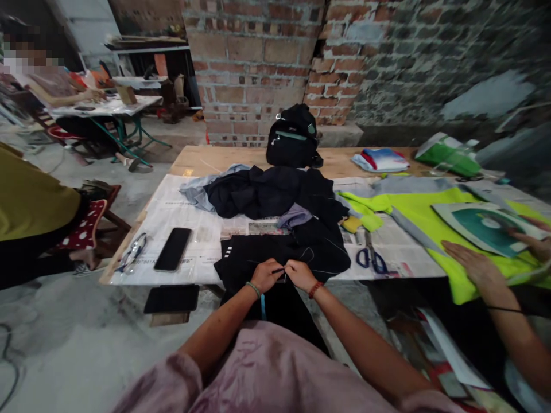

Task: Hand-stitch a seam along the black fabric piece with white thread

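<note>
My left hand and my right hand are closed and close together at the table's near edge. Both pinch a small dark bit of a black garment; its exact part is too small to make out. White stripes mark the garment's left end, and a thin pale thread curls over the cloth to the right of my fingers. Just behind lies a heap of dark clothing, with a grey-violet piece poking out. Blue-handled scissors rest to the right of the garment.
A phone and glasses lie on the newspaper-covered table. A black backpack stands behind. At right, another person's hands work an iron over a yellow garment. Other people sit at left.
</note>
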### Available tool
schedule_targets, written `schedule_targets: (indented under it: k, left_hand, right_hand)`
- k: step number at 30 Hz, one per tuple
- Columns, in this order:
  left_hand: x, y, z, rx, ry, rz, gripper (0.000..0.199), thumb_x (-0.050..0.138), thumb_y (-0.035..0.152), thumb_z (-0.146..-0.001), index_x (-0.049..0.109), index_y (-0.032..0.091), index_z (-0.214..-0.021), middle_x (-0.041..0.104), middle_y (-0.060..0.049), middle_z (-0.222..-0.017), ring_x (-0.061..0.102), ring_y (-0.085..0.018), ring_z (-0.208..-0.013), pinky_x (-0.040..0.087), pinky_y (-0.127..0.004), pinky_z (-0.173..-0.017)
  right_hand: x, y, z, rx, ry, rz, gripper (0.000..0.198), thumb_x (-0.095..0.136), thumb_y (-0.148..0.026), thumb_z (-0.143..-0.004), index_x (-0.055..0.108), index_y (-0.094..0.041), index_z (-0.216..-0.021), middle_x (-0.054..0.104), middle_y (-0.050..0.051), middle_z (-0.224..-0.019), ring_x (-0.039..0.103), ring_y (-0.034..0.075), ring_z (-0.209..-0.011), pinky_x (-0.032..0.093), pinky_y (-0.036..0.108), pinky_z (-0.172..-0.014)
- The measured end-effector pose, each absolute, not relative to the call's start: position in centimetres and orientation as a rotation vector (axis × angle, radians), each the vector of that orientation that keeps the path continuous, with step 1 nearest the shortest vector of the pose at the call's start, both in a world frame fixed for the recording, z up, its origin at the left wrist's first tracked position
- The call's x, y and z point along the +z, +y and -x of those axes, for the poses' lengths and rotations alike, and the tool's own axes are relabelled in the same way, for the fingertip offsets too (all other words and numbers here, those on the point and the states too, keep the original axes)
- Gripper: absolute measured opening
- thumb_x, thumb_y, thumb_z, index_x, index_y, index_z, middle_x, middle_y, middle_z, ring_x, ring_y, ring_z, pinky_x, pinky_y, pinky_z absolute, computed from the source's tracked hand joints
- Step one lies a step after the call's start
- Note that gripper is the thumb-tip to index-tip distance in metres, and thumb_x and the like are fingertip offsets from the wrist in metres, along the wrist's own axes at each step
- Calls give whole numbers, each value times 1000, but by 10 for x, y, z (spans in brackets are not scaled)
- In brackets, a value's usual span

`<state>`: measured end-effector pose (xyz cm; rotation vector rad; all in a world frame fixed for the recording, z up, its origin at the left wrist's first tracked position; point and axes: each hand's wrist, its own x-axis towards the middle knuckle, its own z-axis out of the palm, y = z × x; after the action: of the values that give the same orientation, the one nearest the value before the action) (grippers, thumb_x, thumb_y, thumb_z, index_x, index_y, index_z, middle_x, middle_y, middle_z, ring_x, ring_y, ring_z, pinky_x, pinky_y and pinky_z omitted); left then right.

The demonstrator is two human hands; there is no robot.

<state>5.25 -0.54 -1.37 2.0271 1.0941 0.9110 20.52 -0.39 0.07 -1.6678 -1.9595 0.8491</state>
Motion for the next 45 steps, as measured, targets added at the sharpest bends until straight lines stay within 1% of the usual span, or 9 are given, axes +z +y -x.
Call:
schedule_targets:
  k: [5,12,16,20,25,31,40,43,45]
  left_hand:
    - [-12,-4,-53,931,1147,-1928,11,55,20,-74,66,17,-73,52,0,-68,50,-9,-65,40,-20,-61]
    - [-14,-2,-53,944,1156,-1940,11,55,19,-74,66,17,-73,55,-1,-68,51,-10,-66,41,-21,-63]
    - [-13,-4,-53,932,1153,-1972,12,58,20,-71,67,17,-78,56,-1,-70,52,-10,-67,41,-21,-63]
    - [-14,-6,-53,911,1150,-1957,21,63,24,-67,67,20,-87,58,-1,-74,52,-10,-66,42,-21,-62]
    - [-19,-5,-55,951,1115,-1929,13,61,21,-69,69,18,-79,58,-2,-69,53,-10,-64,42,-21,-61]
    - [-21,-8,-56,952,1171,-1947,11,63,22,-68,69,20,-78,58,0,-70,53,-9,-65,42,-20,-62]
    - [-22,-8,-60,964,1240,-1863,11,62,18,-67,69,19,-75,58,0,-69,53,-10,-64,42,-20,-61]
    - [-24,-4,-59,998,1220,-1786,10,63,19,-65,69,18,-74,58,0,-68,53,-10,-63,43,-20,-61]
    - [-25,-3,-58,1006,1203,-1748,10,65,20,-65,69,18,-73,59,-1,-69,54,-10,-64,43,-20,-62]
  right_hand:
    - [-2,-5,-210,953,-1956,1547,24,36,-26,-73,43,-16,-52,40,-4,-50,37,8,-51,27,19,-49]
    - [2,3,-213,1091,-1970,1493,26,36,-30,-73,45,-16,-53,43,-3,-51,39,9,-52,30,20,-50]
    - [1,3,-214,1068,-1929,1511,29,37,-36,-74,51,-16,-58,49,-1,-55,44,11,-56,33,21,-54]
    - [2,2,-215,1060,-1919,1499,30,36,-36,-73,53,-16,-60,53,0,-59,48,12,-60,35,22,-58]
    - [6,-3,-214,988,-1977,1526,33,34,-41,-75,48,-17,-57,49,0,-56,46,13,-57,33,23,-55]
    - [2,-5,-212,900,-2051,1547,30,32,-38,-75,45,-19,-56,49,0,-56,46,13,-57,33,24,-55]
    - [1,-3,-214,938,-2107,1511,31,31,-37,-77,49,-19,-58,53,1,-57,49,14,-58,36,24,-55]
    - [10,1,-216,860,-2147,1481,32,32,-37,-79,56,-18,-68,59,4,-67,55,17,-66,40,27,-63]
    - [23,1,-219,671,-2088,1456,29,35,-35,-80,59,-18,-82,61,8,-81,56,18,-76,42,28,-70]
